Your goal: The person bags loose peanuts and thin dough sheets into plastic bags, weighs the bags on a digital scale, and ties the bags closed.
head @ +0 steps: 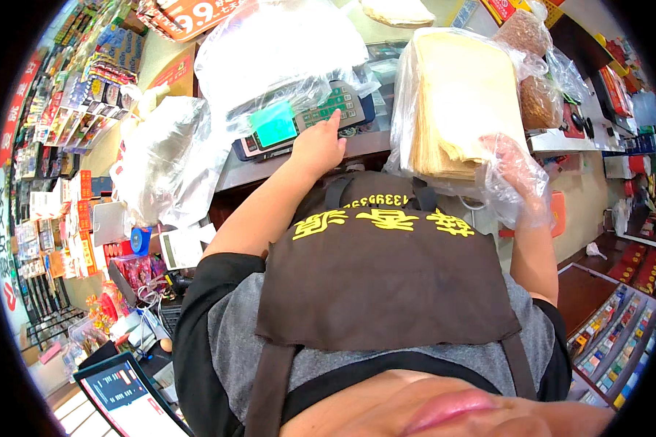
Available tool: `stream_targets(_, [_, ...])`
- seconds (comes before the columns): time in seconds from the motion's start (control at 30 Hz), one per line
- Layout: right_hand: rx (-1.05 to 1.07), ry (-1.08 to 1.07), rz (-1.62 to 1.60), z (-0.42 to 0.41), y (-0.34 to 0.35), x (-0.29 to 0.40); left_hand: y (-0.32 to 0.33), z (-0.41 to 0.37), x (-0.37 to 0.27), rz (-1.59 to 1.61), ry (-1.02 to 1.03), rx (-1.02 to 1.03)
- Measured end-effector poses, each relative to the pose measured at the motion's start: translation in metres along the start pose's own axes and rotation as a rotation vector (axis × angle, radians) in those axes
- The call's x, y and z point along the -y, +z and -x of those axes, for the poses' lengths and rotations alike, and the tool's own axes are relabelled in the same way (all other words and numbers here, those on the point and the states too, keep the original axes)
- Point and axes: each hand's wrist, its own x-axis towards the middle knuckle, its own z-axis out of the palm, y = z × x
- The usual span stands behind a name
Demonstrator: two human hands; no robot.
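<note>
My left hand (320, 143), bare, reaches to the keypad of a digital weighing scale (306, 119) with its index finger extended onto the keys. Clear plastic covers the scale's top, and its display glows green. My right hand (508, 164), inside a clear plastic bag or glove, rests at the lower right corner of a thick stack of thin, pale yellow sheets (464, 93). Its fingertips touch the stack's edge; whether they pinch a sheet is unclear. An open clear plastic bag (402, 123) surrounds the stack.
A bulky clear plastic bag (169, 147) lies left of the scale. Bags of brown granular food (538, 101) stand right of the stack. More pale sheets (399, 12) lie at the far edge. A screen (120, 393) stands lower left, and shelves of packaged goods (615, 333) lower right.
</note>
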Motion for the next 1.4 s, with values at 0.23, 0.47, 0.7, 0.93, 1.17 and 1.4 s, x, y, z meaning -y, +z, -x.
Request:
stream_targets(0.23, [-0.265, 0.319, 0.403, -0.015, -0.008, -0.039, 0.009, 0.000, 0.013, -0.060, -0.008, 0.108])
stream_targets(0.47, [-0.253, 0.219, 0.261, -0.006, 0.002, -0.031, 0.008, -0.001, 0.016, -0.014, 0.000, 0.083])
stream_targets(0.7, [-0.216, -0.213, 1.637, -0.020, -0.022, -0.023, 0.021, 0.010, 0.028, 0.069, -0.014, 0.167])
stream_targets(0.93, [-0.640, 0.119, 1.581, -0.070, -0.070, 0.067, 0.012, 0.016, 0.083, 0.088, -0.354, 0.747])
stream_targets(1.17, [0.550, 0.427, 1.877, -0.019, 0.036, 0.029, 0.016, 0.002, 0.073, 0.036, -0.384, 0.801])
stream_targets(1.4, [-0.042, 0.135, 1.031, -0.013, 0.027, 0.007, 0.009, 0.011, 0.065, -0.111, -0.330, 0.667])
